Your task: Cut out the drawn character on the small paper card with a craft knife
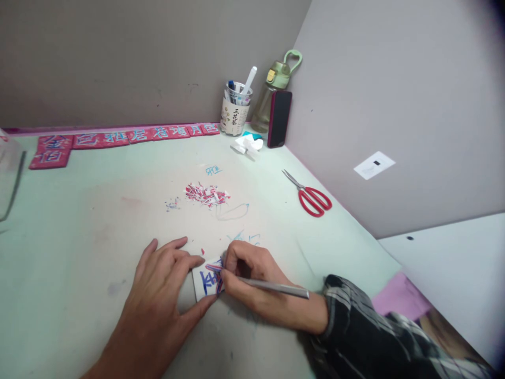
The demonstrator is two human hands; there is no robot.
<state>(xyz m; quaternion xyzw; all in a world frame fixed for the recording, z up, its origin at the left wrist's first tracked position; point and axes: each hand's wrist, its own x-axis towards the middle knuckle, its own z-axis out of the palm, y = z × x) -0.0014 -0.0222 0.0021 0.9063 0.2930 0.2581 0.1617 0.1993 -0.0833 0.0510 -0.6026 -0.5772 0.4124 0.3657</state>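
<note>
A small white square block [198, 280], marked with blue-purple characters and some red cut edges, lies flat on the table. My left hand [163, 281] pins it between thumb and index finger, the other fingers spread on the tabletop. In a pen-like grip my right hand [258, 279] holds a slim silver craft knife [278, 287], its rear end pointing right. The fingers hide the knife's tip and the block's right side. A tiny red scrap [202, 251] rests just above the block. Farther back lies a pile of red and white shavings [207, 195].
Red-handled scissors [314, 201] lie to the right. At the back stand a pen jar [235, 116], a green bottle [263, 108] and a phone [279, 120], with crumpled white tissue [248, 145] before them. Red carved character tiles [118, 138] line the back edge.
</note>
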